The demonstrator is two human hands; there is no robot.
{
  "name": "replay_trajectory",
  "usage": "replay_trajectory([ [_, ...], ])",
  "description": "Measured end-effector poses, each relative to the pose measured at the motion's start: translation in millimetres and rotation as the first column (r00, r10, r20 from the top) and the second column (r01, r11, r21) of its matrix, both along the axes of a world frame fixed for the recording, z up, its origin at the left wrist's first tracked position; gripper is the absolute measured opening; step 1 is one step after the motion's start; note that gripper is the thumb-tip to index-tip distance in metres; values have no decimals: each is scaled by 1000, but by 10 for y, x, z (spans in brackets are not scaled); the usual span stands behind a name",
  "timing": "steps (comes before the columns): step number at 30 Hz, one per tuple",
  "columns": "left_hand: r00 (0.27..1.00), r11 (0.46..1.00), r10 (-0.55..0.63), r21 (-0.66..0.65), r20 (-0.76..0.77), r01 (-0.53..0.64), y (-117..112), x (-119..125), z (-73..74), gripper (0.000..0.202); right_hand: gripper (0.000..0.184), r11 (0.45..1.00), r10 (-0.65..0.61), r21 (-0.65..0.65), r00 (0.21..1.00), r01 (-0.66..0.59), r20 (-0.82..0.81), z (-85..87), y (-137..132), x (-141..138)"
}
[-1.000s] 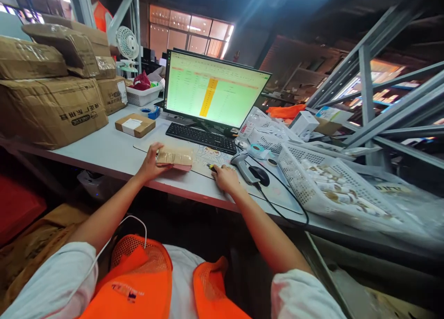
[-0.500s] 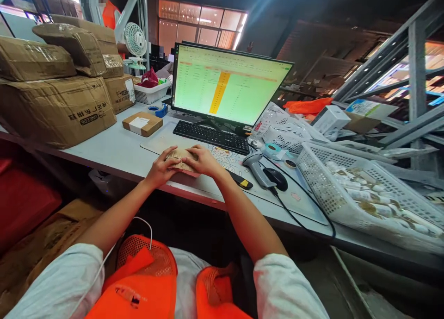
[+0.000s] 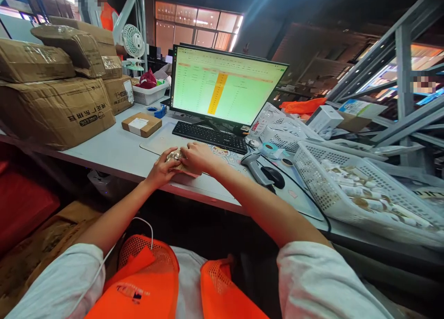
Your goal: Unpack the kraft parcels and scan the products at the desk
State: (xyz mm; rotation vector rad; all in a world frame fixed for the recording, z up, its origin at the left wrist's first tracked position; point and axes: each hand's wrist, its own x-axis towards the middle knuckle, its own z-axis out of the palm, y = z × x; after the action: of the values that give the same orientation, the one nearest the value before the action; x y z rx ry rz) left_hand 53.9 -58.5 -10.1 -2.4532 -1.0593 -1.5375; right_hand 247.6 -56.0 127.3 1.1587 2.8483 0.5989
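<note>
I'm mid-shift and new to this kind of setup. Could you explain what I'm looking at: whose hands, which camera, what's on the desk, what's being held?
There is no machine here: a person works with two bare hands, seen by one camera worn on the head, looking forward and down. All the pictures come from it.

The left hand holds a small taped package near the front edge of the desk. The right hand is at its top; its fingers are too hidden to tell whether they hold anything else.

Behind the hands are a keyboard and a lit monitor. To the left are a flat labelled box and stacked cartons; to the right, a handheld scanner and a white basket.
</note>
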Motion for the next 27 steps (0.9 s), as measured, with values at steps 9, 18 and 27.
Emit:
replay_trajectory([
  [9,998,995,-31,-99,-46,27,0,-30,25,17,38,993,-92,-70,994,96,56,305,80,-342],
  [18,1000,997,-9,-75,-10,8,54,-4,-44,21,28,998,1,-66,981,12,196,253,27,-414],
  [27,999,1000,-17,-23,29,17,76,66,-11,21,33,994,-87,-66,995,84,-49,146,332,-243],
])
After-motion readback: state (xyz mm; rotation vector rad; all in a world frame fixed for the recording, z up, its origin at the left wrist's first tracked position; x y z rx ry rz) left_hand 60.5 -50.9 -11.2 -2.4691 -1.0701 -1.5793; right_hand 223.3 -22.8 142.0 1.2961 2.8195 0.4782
